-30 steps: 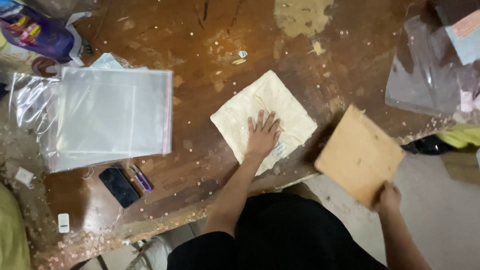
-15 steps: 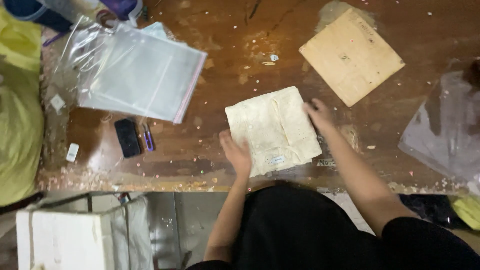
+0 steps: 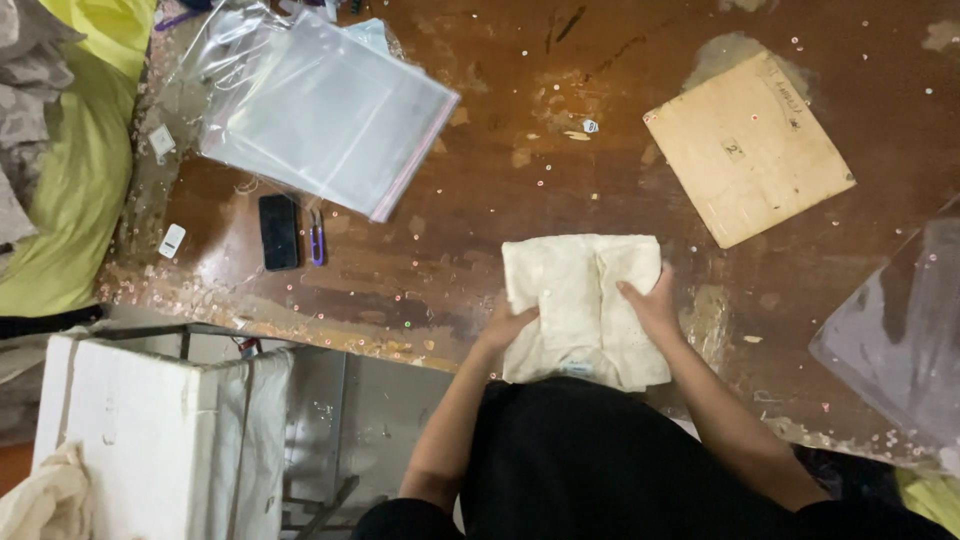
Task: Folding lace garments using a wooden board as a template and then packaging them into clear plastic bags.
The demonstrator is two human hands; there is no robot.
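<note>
Worn brown worktable [image 3: 480, 250], sequin-strewn. Folded cream garment [image 3: 580, 300] at near edge, long axis 12–6 o'clock. My left hand [image 3: 508, 325] pinches its 9 o'clock edge; my right hand [image 3: 652, 305] lies flat, fingers together, on its 3 o'clock flap. Cardboard square [image 3: 748, 148] at 1 o'clock; clear zip bags [image 3: 330, 115] at 10.

A worn, dark brown wooden bench [image 3: 520, 130] is seen from above, its surface scratched, stained with pale patches and scattered with small light specks. Along its near edge the finish is chipped away. Below the bench at the left, a white box-like piece of furniture [image 3: 130, 430] is set beside a grey metal frame [image 3: 330, 440]. The surface is lit evenly, with a soft sheen.
</note>
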